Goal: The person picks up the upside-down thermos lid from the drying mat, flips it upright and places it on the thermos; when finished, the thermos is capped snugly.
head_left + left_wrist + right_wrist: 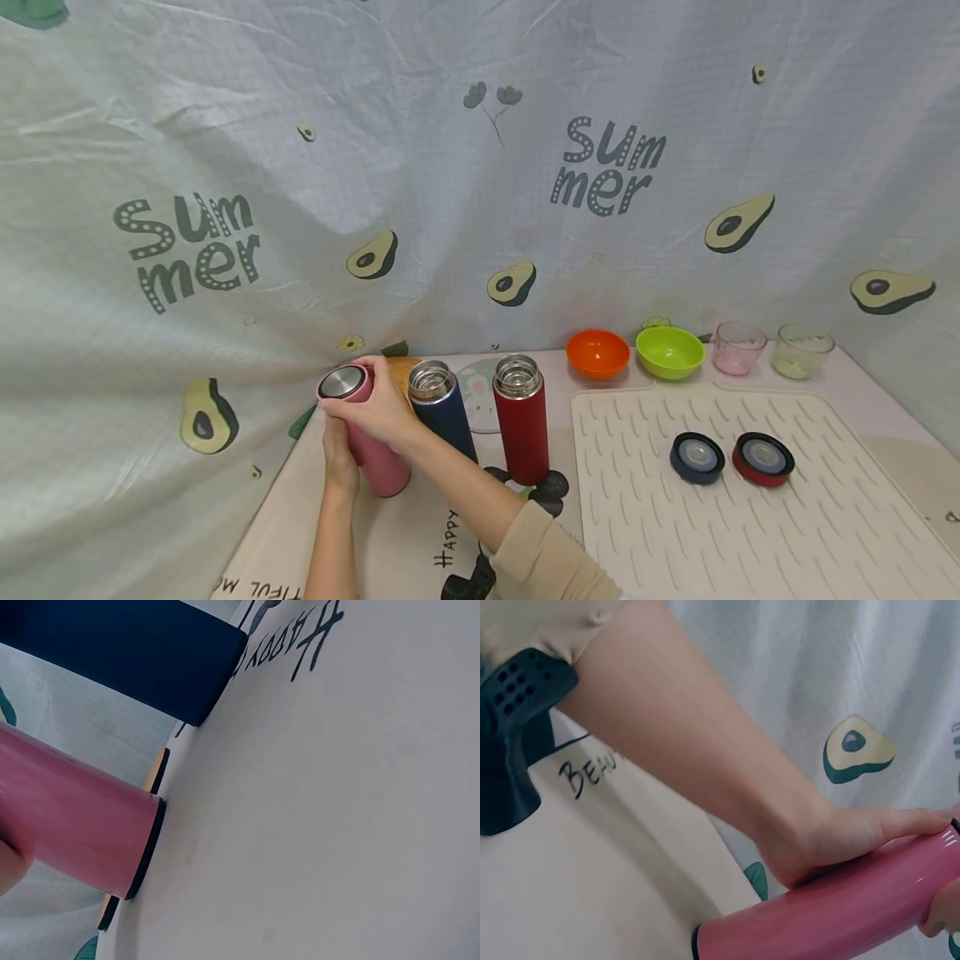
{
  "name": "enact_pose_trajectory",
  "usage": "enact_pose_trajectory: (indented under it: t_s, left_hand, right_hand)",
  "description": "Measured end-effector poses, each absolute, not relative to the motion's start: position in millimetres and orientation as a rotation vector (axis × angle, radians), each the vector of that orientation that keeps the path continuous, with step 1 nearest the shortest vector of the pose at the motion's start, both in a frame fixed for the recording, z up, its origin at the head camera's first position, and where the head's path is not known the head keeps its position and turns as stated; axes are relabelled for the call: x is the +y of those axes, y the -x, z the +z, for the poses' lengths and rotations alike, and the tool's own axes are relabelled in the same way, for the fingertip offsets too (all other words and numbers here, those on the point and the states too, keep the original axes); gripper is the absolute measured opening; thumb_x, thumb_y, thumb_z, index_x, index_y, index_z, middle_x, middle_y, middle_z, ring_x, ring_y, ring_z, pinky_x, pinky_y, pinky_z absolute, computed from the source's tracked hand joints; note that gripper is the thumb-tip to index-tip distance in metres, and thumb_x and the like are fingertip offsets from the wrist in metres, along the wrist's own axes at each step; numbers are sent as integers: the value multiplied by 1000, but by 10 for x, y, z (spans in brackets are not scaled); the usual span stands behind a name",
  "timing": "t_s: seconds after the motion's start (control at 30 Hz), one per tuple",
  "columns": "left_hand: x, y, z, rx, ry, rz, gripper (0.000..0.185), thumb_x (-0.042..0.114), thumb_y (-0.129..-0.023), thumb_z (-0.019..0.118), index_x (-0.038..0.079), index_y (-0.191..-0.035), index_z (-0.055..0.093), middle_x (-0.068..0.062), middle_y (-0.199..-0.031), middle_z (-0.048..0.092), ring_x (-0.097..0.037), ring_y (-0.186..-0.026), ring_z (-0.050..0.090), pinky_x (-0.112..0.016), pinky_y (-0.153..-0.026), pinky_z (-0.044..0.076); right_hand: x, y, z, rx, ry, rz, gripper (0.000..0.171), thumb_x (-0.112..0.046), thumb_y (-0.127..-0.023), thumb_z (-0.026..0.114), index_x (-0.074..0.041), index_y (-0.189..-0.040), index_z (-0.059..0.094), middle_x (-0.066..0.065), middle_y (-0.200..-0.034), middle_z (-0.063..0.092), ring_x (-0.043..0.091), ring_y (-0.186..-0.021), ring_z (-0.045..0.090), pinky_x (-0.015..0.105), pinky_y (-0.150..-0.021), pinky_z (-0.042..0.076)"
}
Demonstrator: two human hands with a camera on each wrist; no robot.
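Left of the white drying mat [757, 517], at the table's near-left corner, stands the pink flask [371, 442], upright on its base and touching nothing but the hands. The left hand [339, 457] wraps the lower body, fingers curled round it; the right hand [375, 408] is curled over the shoulder just under the steel-topped lid [342, 382], which sits on the mouth. Whether that lid is fully tight cannot be told.

Judged by how things lie, 1 of 3 flasks is capped. The navy flask [444, 408] and the red flask [521, 421], between the pink one and the mat, stand with mouths open. Their 2 lids, the navy lid [697, 457] and the red lid [763, 458], lie on the mat, well apart from both flasks. So capping looks about a third done.

Only the head view shows the lids, the open mouths, and beyond the mat's far edge the orange bowl [597, 352], green bowl [670, 351] and 2 small cups [771, 348]. The left wrist view alone shows the pink flask's dark base ring [147, 847] flat on the table, with the navy flask just beside. The right wrist view alone shows the left palm and thumb pressed along the pink body, and a black strap-mounted device [514, 742] on the forearm.
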State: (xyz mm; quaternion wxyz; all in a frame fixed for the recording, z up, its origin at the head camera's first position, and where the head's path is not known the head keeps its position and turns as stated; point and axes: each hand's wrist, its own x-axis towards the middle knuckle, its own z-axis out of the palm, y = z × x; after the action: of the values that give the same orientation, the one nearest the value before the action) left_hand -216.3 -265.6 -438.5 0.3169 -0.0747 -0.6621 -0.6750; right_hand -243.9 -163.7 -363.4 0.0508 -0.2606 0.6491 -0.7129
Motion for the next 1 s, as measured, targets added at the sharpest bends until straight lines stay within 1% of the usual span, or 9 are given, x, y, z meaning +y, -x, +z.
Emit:
enact_pose_trajectory:
  t_s: [0.07, 0.13, 0.23, 0.37, 0.47, 0.6, 0.67, 0.83, 1.0]
  left_hand:
    - [-2651, 2157, -4383, -1750, 215, -1774, 59, 56, -93, 30, 12, -132, 39, 2, -114, 52, -11, -98, 49, -19, -77, 41]
    - [-2646, 2150, -4385, -1750, 225, -1769, 60, 56, -93, 31, 12, -134, 36, 2, -116, 50, -12, -100, 48, -19, -79, 40]
    - [-2636, 2142, -4379, -1745, 206, -1775, 58, 55, -93, 31, 12, -131, 39, 1, -114, 52, -12, -98, 50, -20, -78, 41]
    - [-2630, 2138, -4375, -1730, 165, -1794, 52, 54, -93, 32, 15, -125, 47, 1, -109, 55, -12, -93, 52, -19, -74, 43]
    - [-2640, 2136, -4390, -1702, 171, -1795, 49, 54, -93, 34, 16, -120, 50, 2, -107, 55, -10, -91, 52, -18, -73, 43]
    - [-2661, 2136, -4410, -1682, 199, -1784, 47, 54, -93, 36, 16, -118, 49, 2, -106, 55, -9, -92, 51, -18, -75, 41]
    - [-2665, 2141, -4403, -1687, 190, -1791, 45, 51, -94, 35, 17, -119, 49, 2, -107, 55, -10, -93, 51, -18, -76, 41]
    - [-2648, 2168, -4364, -1684, 139, -1842, 39, 45, -96, 33, 18, -119, 52, 2, -109, 56, -10, -95, 51, -19, -78, 41]
    - [-2635, 2192, -4363, -1655, 192, -1865, 43, 48, -94, 38, 17, -123, 47, 1, -113, 53, -11, -99, 50, -20, -81, 40]
  right_hand:
    - [-1624, 2436, -3624, 1971, 788, -2125, 62, -23, -77, 72, -17, -131, 41, -8, -115, 49, 5, -101, 49, 22, -84, 41]
    - [-1616, 2434, -3620, 1936, 793, -2127, 62, -20, -78, 71, -14, -133, 42, -6, -116, 51, 5, -101, 50, 22, -84, 42]
    - [-1622, 2431, -3627, 1881, 784, -2182, 59, -15, -76, 74, -13, -127, 45, -6, -111, 52, 5, -97, 53, 22, -81, 44]
    - [-1650, 2430, -3636, 1967, 772, -2192, 58, -20, -71, 79, -19, -117, 43, -10, -105, 49, 4, -95, 51, 21, -80, 44]
    - [-1660, 2415, -3624, 2031, 784, -2138, 56, -23, -74, 76, -20, -119, 43, -9, -108, 48, 4, -98, 49, 21, -82, 42]
    - [-1654, 2383, -3607, 1983, 799, -2123, 56, -21, -78, 70, -16, -127, 44, -6, -112, 50, 5, -99, 50, 23, -83, 42]
    - [-1659, 2379, -3606, 1988, 787, -2145, 58, -20, -76, 73, -17, -126, 44, -8, -110, 50, 5, -98, 50, 22, -82, 43]
    - [-1698, 2388, -3604, 2104, 751, -2223, 66, -24, -65, 83, -16, -117, 42, -11, -105, 46, 4, -97, 48, 21, -82, 42]
    - [-1687, 2401, -3598, 2086, 734, -2202, 56, -23, -70, 78, -17, -117, 48, -11, -102, 51, 4, -93, 51, 21, -80, 43]
